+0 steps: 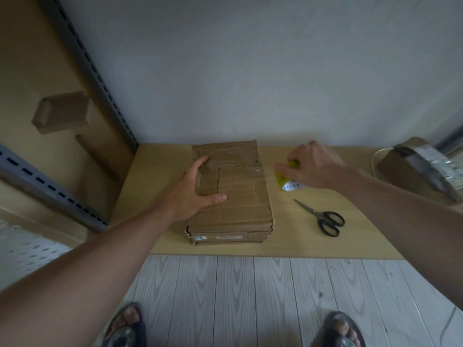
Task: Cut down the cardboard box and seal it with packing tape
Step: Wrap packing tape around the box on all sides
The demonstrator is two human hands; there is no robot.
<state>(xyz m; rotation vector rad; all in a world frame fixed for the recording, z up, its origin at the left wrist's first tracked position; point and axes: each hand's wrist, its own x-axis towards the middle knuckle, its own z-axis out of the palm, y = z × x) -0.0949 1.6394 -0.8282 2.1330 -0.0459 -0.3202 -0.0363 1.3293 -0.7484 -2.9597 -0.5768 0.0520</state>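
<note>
A low, flattened cardboard box [240, 196] lies on the wooden table [288, 241], its top flaps closed and crossed by clear tape. My left hand [196, 190] presses flat on the box's left side, fingers spread. To the right of the box, my right hand [310, 166] grips a yellow-green tape dispenser with a roll of packing tape [288, 182], resting on the table. A strip of clear tape appears to run from the roll to the box's right edge. Black-handled scissors [322, 217] lie shut on the table, nearer to me than the roll.
A taped brown parcel [421, 171] with a white cable sits at the table's far right. A grey slotted metal shelf frame [82, 63] and cardboard pieces stand at the left. A wall backs the table. My sandalled feet stand on pale floorboards below.
</note>
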